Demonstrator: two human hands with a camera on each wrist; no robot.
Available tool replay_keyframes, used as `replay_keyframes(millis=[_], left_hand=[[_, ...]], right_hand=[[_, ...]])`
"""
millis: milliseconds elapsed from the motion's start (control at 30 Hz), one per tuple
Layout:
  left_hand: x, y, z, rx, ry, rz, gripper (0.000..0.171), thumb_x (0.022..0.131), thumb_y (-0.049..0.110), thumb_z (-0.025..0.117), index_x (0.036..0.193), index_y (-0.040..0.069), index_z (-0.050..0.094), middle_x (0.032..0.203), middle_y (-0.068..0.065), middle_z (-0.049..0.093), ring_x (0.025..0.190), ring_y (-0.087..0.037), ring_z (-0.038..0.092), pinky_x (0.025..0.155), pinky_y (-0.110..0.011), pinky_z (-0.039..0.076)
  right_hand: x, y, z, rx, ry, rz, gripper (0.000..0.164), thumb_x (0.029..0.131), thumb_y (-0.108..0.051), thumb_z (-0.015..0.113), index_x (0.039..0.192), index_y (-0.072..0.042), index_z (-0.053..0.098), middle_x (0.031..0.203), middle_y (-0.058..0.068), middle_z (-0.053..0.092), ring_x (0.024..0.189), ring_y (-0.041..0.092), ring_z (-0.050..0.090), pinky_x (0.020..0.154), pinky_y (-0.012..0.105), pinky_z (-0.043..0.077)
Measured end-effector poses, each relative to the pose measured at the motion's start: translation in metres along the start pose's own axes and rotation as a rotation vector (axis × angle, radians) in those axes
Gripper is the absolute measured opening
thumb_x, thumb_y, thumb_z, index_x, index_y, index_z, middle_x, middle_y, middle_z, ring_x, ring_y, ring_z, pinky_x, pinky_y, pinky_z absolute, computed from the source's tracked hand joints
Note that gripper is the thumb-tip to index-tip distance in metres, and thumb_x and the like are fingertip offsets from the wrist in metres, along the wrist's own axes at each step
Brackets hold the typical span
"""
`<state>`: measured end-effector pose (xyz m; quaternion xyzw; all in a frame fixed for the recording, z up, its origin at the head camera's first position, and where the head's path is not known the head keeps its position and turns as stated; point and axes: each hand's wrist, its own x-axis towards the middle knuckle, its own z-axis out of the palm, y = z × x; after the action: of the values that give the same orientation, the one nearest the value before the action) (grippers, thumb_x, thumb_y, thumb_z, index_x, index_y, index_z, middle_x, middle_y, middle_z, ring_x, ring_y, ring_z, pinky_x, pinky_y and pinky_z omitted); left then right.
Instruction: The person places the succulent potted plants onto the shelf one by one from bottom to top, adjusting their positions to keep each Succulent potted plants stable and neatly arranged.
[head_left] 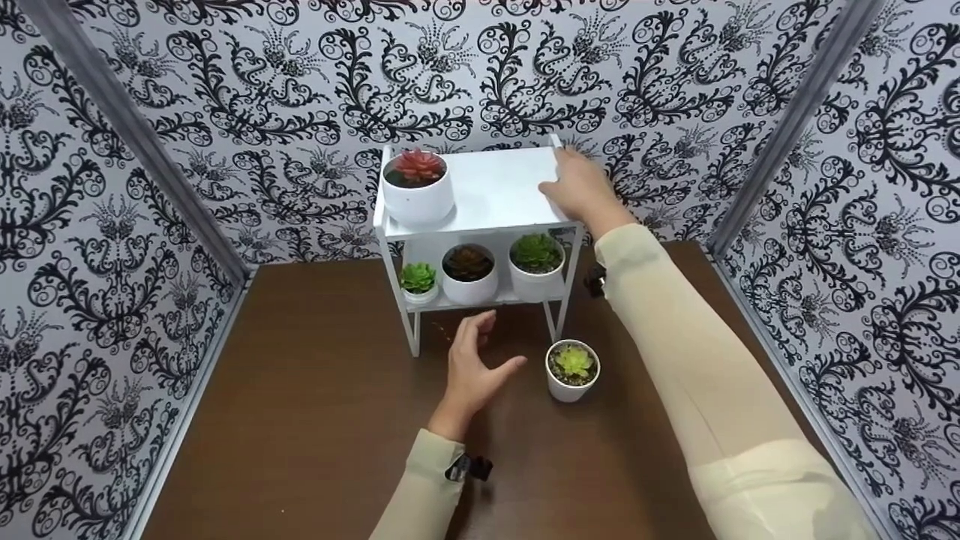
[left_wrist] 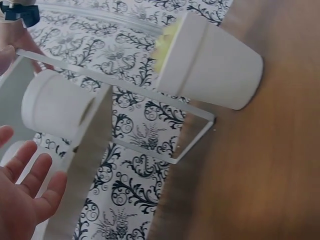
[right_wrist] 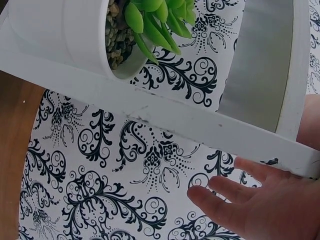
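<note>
A white two-tier shelf stand stands at the back of the table. My right hand grips its upper right end, thumb over the top board. In the right wrist view, the other fingers extend down outside the white frame. My left hand is in front of the lower tier, thumb and fingers spread, holding nothing. To its right, a yellow-green succulent in a white pot stands upright on the table. A red succulent pot occupies the upper tier's left end.
Along the lower tier are a small green succulent, a dark brown one in a white pot and a larger green one. Patterned wall panels enclose the brown table at the back and sides.
</note>
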<state>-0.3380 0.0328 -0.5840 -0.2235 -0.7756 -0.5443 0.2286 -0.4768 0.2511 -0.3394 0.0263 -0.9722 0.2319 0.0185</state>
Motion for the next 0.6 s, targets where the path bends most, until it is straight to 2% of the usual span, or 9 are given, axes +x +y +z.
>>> replay_keyframes(millis=[367,600], left_hand=[[-0.012,-0.002,0.017,-0.018,-0.086,-0.069,0.091,0.072,0.04,0.097,0.146,0.007,0.056,0.133,-0.011,0.063,0.123,-0.031,0.062,0.103,-0.045,0.056],[-0.019,-0.005,0.029,0.011,-0.109,-0.082,0.093,0.07,0.036,0.099,0.147,0.008,0.054,0.134,-0.008,0.062,0.124,-0.025,0.061,0.106,-0.046,0.055]], right_hand=[[-0.003,-0.003,0.0,0.034,-0.003,0.012,0.081,0.108,-0.034,0.058,0.17,-0.005,0.015,0.179,0.015,0.008,0.167,0.036,0.01,0.135,0.049,0.009],[-0.002,-0.001,0.001,0.031,0.008,0.012,0.081,0.108,-0.034,0.058,0.169,-0.004,0.016,0.179,0.015,0.009,0.166,0.037,0.012,0.135,0.049,0.01]])
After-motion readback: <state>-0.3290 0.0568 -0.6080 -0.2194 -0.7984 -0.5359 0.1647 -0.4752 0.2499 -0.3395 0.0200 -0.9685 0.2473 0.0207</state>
